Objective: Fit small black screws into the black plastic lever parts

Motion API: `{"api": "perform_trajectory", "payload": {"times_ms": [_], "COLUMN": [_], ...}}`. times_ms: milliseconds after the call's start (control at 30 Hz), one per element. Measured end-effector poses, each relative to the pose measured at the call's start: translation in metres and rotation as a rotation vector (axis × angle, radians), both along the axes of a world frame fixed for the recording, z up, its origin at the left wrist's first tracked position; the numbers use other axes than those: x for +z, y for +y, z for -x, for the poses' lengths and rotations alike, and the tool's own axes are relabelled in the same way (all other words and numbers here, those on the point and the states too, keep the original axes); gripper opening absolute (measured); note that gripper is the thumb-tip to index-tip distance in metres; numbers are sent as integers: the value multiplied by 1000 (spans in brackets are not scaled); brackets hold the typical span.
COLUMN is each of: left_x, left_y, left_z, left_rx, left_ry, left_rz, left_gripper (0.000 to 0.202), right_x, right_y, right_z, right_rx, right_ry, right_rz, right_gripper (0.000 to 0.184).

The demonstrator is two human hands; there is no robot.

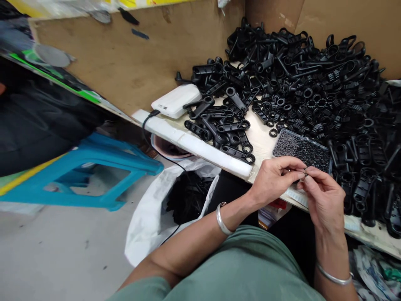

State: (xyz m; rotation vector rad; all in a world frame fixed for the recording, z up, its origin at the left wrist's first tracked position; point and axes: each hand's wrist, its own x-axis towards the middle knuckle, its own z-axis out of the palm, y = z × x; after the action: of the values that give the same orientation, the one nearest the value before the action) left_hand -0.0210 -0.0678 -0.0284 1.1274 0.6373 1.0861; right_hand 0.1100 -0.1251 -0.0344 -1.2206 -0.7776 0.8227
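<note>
My left hand (275, 177) and my right hand (326, 194) meet fingertip to fingertip over the table's front edge. Both are closed in a pinch around a tiny dark part (305, 170), too small to name. Just behind the fingers stands a clear shallow box (275, 148), filled with small grey pieces on its left and small black pieces on its right. To the right of my right hand, black plastic arms with ringed ends (365, 188) lie in rows.
A large heap of black plastic parts (297, 71) covers the back of the table. A white power bank (177, 100) with a black cable lies by the left edge, near a white foam strip (194, 144). Below are a white sack (147, 221) of black pieces and a blue stool (94, 167).
</note>
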Motion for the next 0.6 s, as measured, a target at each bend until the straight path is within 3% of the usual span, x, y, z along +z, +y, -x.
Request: {"api": "perform_trajectory", "payload": {"times_ms": [100, 333, 600], "left_x": [1, 2, 5], "left_y": [-1, -5, -3], "left_z": [0, 0, 9], "left_rx": [21, 72, 72], "left_ry": [31, 92, 279], "left_rz": [-15, -136, -372], "left_gripper": [11, 9, 11], "right_x": [-1, 7, 8], "right_y": [-4, -15, -15], "right_z": [0, 8, 4], "right_rx": [-26, -157, -215], "right_ry": [-84, -529, -734], "right_rz": [28, 49, 12], "right_gripper": [19, 18, 14]}}
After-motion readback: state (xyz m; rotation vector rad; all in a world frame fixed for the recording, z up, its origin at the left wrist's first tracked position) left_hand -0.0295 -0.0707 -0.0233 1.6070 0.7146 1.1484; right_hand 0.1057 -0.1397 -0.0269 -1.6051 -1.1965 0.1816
